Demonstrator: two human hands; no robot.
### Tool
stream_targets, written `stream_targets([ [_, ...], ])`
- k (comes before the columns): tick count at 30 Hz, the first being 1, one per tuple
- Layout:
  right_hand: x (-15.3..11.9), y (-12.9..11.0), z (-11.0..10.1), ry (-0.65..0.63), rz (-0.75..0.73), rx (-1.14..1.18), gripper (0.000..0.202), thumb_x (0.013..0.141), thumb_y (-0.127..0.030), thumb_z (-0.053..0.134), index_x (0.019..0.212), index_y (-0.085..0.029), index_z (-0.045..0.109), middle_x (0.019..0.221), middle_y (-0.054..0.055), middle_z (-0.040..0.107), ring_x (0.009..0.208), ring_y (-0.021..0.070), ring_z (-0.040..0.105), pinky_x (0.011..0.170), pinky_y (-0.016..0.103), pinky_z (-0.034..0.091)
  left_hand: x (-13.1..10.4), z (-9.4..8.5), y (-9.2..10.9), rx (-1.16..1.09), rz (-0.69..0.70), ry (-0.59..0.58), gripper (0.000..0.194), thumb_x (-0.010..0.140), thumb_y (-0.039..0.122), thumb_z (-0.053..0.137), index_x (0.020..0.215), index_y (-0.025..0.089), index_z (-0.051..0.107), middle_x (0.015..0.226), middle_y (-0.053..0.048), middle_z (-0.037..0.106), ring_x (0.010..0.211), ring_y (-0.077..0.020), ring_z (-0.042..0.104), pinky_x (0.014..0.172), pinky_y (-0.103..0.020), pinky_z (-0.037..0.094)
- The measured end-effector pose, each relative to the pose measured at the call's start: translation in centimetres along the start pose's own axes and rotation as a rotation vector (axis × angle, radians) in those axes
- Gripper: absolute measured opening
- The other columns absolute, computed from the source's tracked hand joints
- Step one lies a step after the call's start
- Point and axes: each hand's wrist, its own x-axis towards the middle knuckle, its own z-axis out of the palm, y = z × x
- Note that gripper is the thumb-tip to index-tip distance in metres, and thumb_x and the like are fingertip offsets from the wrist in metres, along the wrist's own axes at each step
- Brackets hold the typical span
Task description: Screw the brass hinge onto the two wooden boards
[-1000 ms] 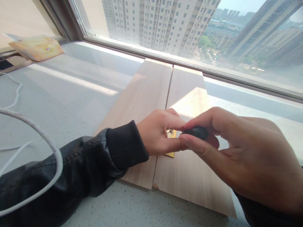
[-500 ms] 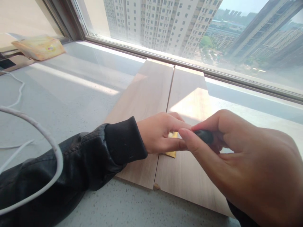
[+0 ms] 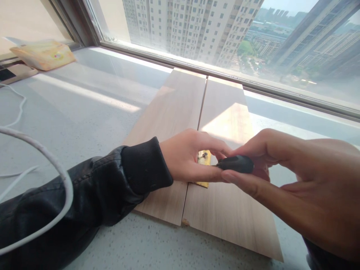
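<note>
Two pale wooden boards, a left one (image 3: 165,108) and a right one (image 3: 225,210), lie side by side with a narrow gap between them. A gold-coloured metal plate (image 3: 206,159) sits at the gap, partly hidden under my left hand (image 3: 194,155). My right hand (image 3: 295,180) grips the black handle of a tool (image 3: 237,164) between thumb and fingers, its thin front end pointing left at the plate. The thumb and index finger of my left hand close around the tool's front end, touching it.
A white cable (image 3: 66,176) loops over my left sleeve. On the speckled white sill (image 3: 118,247), a yellow package (image 3: 46,56) lies at the far left beside a beige object (image 3: 24,71). The window frame (image 3: 157,62) runs behind the boards.
My right hand has turned slightly, exposing more of the black handle. The fingers of my left hand have shifted around its front end, and more of the metal plate shows.
</note>
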Motion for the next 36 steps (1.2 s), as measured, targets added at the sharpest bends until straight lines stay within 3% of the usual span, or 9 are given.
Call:
stream_targets([
  [10, 0.5, -0.9, 0.2, 0.021, -0.025, -0.079, 0.028, 0.082, -0.045, 0.057, 0.068, -0.023, 0.046, 0.043, -0.007, 0.036, 0.032, 0.0085, 0.027, 0.033, 0.025, 0.020, -0.1, 0.0, -0.3, 0.076, 0.078, 0.108, 0.022, 0.076, 0.030, 0.070, 0.081, 0.008, 0.069, 0.073, -0.008, 0.070, 0.071, -0.0147, 0.062, 0.069, -0.027, 0.051],
  [18, 1.1, -1.7, 1.0, 0.150, 0.130, -0.137, 0.037, 0.080, -0.040, 0.059, 0.057, -0.025, 0.034, 0.038, -0.007, 0.030, 0.032, 0.0091, 0.023, 0.037, 0.027, 0.017, 0.0, 0.3, -0.2, 0.180, 0.107, 0.255, 0.012, 0.076, 0.021, 0.068, 0.077, 0.009, 0.069, 0.071, -0.007, 0.069, 0.067, -0.0124, 0.060, 0.066, -0.025, 0.049],
  [20, 1.1, -1.4, 1.0, 0.159, 0.135, -0.136, 0.035, 0.080, -0.041, 0.058, 0.056, -0.025, 0.036, 0.038, -0.006, 0.031, 0.033, 0.0096, 0.025, 0.037, 0.027, 0.018, 0.0, 0.2, -0.1, 0.208, 0.112, 0.249, 0.010, 0.077, 0.019, 0.068, 0.077, 0.010, 0.070, 0.074, -0.008, 0.070, 0.070, -0.0139, 0.061, 0.068, -0.027, 0.049],
  [22, 1.1, -0.9, 0.8, 0.124, 0.109, -0.059, 0.032, 0.080, -0.045, 0.059, 0.060, -0.024, 0.046, 0.043, -0.004, 0.041, 0.036, 0.0109, 0.034, 0.038, 0.028, 0.025, 0.0, 0.1, -0.2, 0.235, 0.128, 0.235, 0.008, 0.077, 0.017, 0.067, 0.079, 0.010, 0.070, 0.075, -0.008, 0.071, 0.071, -0.0149, 0.062, 0.070, -0.029, 0.049],
  [25, 1.2, 0.0, 0.2, 0.029, 0.099, 0.178, 0.021, 0.082, -0.045, 0.061, 0.087, -0.024, 0.063, 0.067, -0.001, 0.062, 0.055, 0.0152, 0.057, 0.045, 0.029, 0.041, 0.1, 0.0, -0.4, 0.232, 0.174, 0.245, 0.008, 0.078, 0.018, 0.067, 0.081, 0.012, 0.070, 0.074, -0.007, 0.071, 0.070, -0.0145, 0.062, 0.073, -0.030, 0.049],
  [27, 1.2, 0.5, -0.1, -0.045, 0.083, 0.299, 0.018, 0.084, -0.040, 0.061, 0.096, -0.028, 0.065, 0.079, -0.001, 0.067, 0.067, 0.0164, 0.063, 0.052, 0.029, 0.046, 0.2, -0.1, -0.5, 0.202, 0.183, 0.204, 0.009, 0.080, 0.020, 0.066, 0.082, 0.012, 0.070, 0.075, -0.008, 0.071, 0.071, -0.0151, 0.062, 0.074, -0.031, 0.050],
  [31, 1.1, 1.1, -0.1, -0.069, 0.127, 0.354, 0.018, 0.081, -0.041, 0.065, 0.081, -0.024, 0.065, 0.072, -0.001, 0.066, 0.061, 0.0162, 0.061, 0.049, 0.030, 0.044, 0.1, 0.0, -0.5, 0.203, 0.130, 0.127, 0.011, 0.084, 0.021, 0.061, 0.083, 0.014, 0.069, 0.080, -0.008, 0.072, 0.076, -0.0155, 0.064, 0.078, -0.032, 0.050],
  [36, 1.1, 0.5, 0.4, -0.002, 0.139, 0.198, 0.031, 0.080, -0.050, 0.062, 0.070, -0.022, 0.057, 0.051, -0.003, 0.054, 0.041, 0.0126, 0.046, 0.038, 0.028, 0.032, -0.1, 0.2, -0.4, 0.188, 0.122, 0.247, 0.016, 0.075, 0.026, 0.071, 0.083, 0.012, 0.068, 0.080, -0.008, 0.072, 0.078, -0.0156, 0.064, 0.076, -0.029, 0.052],
])
